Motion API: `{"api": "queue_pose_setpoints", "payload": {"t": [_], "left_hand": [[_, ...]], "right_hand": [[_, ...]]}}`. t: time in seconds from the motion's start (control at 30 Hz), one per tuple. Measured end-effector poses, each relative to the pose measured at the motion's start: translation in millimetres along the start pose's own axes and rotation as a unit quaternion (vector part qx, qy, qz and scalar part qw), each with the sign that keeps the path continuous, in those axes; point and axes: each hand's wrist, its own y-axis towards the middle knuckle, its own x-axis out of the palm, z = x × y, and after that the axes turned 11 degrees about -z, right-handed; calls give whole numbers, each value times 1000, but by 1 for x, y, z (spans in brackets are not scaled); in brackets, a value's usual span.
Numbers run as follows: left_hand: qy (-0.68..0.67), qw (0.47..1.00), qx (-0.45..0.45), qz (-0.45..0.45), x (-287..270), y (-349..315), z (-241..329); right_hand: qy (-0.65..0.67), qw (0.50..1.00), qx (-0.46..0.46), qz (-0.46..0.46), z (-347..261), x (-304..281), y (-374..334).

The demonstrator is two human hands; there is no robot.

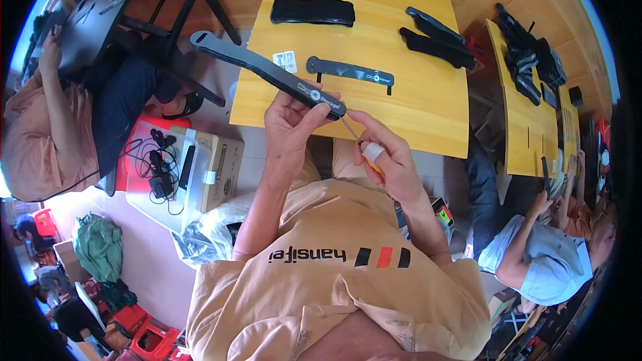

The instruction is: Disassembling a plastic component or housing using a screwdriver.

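Note:
My left hand point(286, 124) grips a stack of long black straps point(257, 67) near its right end, thumb on top. The stack slants up to the left above the table's front edge, with a slot in its far rounded end. My right hand point(396, 160) is closed round a thin-shafted hand tool point(352, 130) with a yellow-orange handle. The shaft reaches the near end of the straps; whether it is a screwdriver or an awl I cannot tell. A white wrap point(373, 152) shows at the right thumb. Beyond, a single black strap point(351, 71) lies on the table.
The yellow table point(421, 117) carries a black strap bundle point(312, 11), more black straps point(438, 39) at right, and a white label point(285, 61). A clear bin point(157, 194) with cables and a cardboard box point(223, 160) stand at left. Other people sit on both sides.

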Motion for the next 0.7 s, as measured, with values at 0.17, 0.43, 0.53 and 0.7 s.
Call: {"api": "queue_pose_setpoints", "payload": {"t": [0.17,0.43,0.53,0.7], "left_hand": [[46,998,33,3,1,-1,-2],[101,991,81,14,6,-4,-5],[104,990,98,19,7,-4,-7],[80,993,81,29,9,-3,-8]], "right_hand": [[-59,998,13,21,-2,3,0],[-100,994,13,31,1,4,0],[-68,997,23,23,-3,5,-1],[-50,998,14,19,-1,3,-1]]}}
